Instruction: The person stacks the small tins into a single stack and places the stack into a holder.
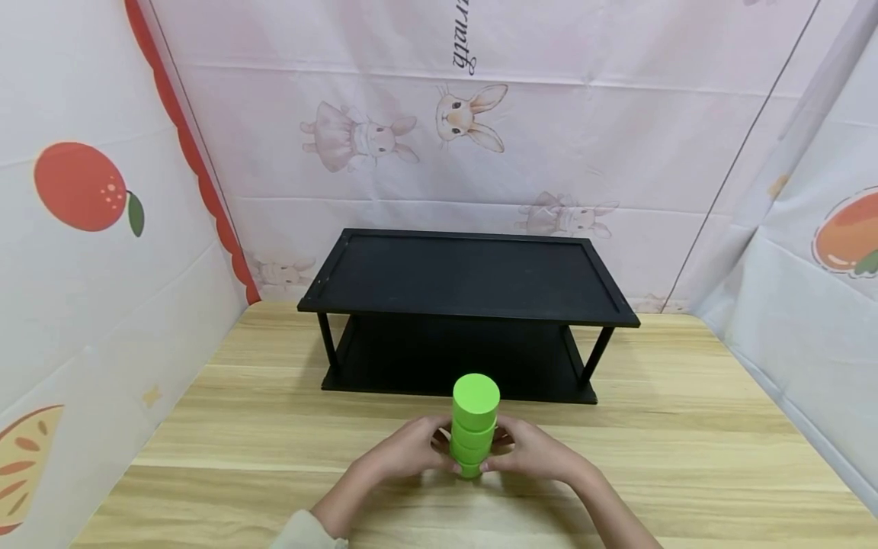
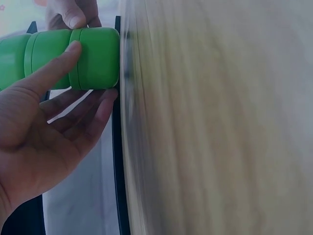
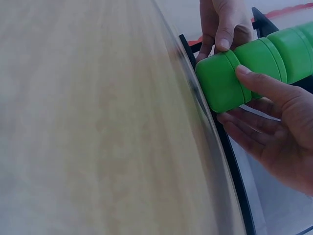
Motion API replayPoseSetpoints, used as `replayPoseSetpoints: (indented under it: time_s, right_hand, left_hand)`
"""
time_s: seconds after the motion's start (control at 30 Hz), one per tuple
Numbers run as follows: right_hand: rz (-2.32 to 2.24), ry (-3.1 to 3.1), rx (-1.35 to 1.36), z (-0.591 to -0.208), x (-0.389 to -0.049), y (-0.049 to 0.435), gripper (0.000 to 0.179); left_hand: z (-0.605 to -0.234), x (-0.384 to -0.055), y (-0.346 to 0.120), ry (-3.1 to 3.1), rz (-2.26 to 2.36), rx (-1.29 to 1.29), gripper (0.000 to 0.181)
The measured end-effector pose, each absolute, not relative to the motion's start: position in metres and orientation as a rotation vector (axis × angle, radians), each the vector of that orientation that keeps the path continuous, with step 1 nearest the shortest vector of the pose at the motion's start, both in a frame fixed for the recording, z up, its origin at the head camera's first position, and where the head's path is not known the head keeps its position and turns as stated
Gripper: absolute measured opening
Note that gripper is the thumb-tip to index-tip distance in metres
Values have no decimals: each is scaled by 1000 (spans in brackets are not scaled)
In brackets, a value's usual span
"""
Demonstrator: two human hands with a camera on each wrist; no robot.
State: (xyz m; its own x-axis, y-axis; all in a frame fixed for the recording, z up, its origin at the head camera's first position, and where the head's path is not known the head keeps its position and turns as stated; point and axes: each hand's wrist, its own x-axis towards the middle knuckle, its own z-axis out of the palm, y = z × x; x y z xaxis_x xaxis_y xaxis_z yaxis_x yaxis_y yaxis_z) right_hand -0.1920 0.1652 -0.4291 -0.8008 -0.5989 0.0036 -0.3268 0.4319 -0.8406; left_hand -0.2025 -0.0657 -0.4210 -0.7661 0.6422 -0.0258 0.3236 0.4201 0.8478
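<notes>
Green and upright, a stack [image 1: 473,431] of round pots stands between a person's two hands, its smooth top rising well above the fingers. I see the left hand [image 1: 417,446] closed in from one side and the right hand [image 1: 538,451] from the other, the fingers of each bent round the lower part and parted only by the stack's own width. The left thumb [image 2: 57,64] presses on the near face, and the right thumb [image 3: 266,83] lies just across from it; the remaining fingers curve behind, some tips close by the bottom rim. I cannot tell whether the base rests on the pale wooden worktop [image 1: 686,427] or sits barely clear of it.

Just beyond the fingers is a black shelf [image 1: 466,271] with two levels, the upper board held over the lower one by slim posts. The stack stands before its front edge, outside it. Nearer than the fingers, a light sleeve [image 1: 305,531] shows at the left forearm. Farther off, behind the shelf, hangs a pale pink cloth [image 1: 274,46] printed with rabbits, and well out to the fingers' left is a white cloth [image 1: 41,305] with fruit on it.
</notes>
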Motion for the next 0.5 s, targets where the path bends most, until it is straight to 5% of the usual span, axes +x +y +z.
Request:
replayPoseSetpoints:
  time_s: [0.5]
  right_hand:
    - [-1286, 2418, -814, -418, -195, 163, 49]
  left_hand:
    - [-415, -208, -69, 2346, 1254, 880, 50]
